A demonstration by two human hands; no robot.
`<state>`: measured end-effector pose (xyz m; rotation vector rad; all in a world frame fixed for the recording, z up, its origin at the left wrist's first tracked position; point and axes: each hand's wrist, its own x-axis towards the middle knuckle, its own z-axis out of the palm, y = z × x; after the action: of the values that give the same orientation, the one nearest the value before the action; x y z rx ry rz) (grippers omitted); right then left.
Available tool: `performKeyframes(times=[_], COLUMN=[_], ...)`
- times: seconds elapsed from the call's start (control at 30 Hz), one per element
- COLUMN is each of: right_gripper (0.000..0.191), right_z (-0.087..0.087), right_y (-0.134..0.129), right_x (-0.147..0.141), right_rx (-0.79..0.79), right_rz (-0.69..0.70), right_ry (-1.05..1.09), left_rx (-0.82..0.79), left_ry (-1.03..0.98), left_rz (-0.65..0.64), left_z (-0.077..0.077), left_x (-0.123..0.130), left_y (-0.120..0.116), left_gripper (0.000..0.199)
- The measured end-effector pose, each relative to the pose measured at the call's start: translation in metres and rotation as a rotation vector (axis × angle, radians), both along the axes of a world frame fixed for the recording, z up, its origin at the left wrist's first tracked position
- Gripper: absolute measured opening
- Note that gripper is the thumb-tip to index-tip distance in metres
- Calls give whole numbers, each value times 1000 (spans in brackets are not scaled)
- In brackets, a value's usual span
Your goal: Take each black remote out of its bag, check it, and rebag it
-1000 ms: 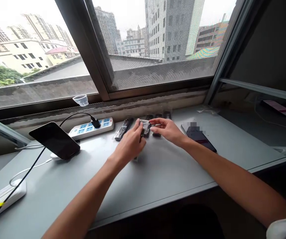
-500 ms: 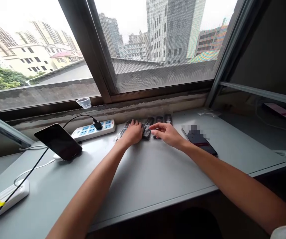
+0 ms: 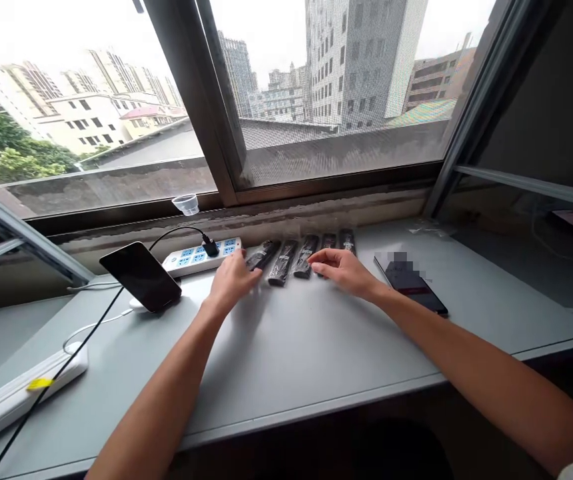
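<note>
Several black items in clear plastic sleeves lie side by side at the back of the grey desk. My left hand (image 3: pixel 234 277) is at the leftmost packet (image 3: pixel 264 255), fingers apart, with its thumb near the packet's lower end. To the right of that lies a second packet (image 3: pixel 282 263), then a third packet (image 3: pixel 306 256). My right hand (image 3: pixel 344 270) hovers over the lower part of the fourth packet (image 3: pixel 328 241), thumb and forefinger curved toward each other with no item visible between them. The rightmost packet (image 3: pixel 347 241) shows behind this hand.
A white power strip (image 3: pixel 201 257) with a black plug lies behind my left hand. A dark phone or tablet (image 3: pixel 141 277) leans at the left, and another phone (image 3: pixel 411 287) lies right. A clear cup (image 3: pixel 186 204) sits by the window; a second strip (image 3: pixel 26 400) is front left.
My left hand has moved left off the middle packets to the leftmost one, uncovering them. The right hand remains near the right packets. The camera view has shifted slightly.
</note>
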<state>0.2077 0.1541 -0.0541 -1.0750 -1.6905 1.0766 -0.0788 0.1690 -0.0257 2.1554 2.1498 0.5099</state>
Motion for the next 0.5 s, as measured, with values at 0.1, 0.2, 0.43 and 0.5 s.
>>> performKeyframes(times=[0.1,0.2,0.43,0.5], right_gripper=[23,23,48,54], right_z=[0,3,12,12], right_y=[1,-1,-8,-9], right_x=[0,-1,-7,-9], right_rx=[-52,-219,-730,-771], right_rz=[31,82,265,302], right_ry=[77,215,572,674], left_rx=[354,636,788,769], left_ry=[-208,-434,-847,-921], left_rz=[-74,-191,-321,-349], left_z=[10,22,42,44], left_x=[-2,-1,26,39], left_y=[2,1,-15,-23], left_gripper=[52,44,52,51])
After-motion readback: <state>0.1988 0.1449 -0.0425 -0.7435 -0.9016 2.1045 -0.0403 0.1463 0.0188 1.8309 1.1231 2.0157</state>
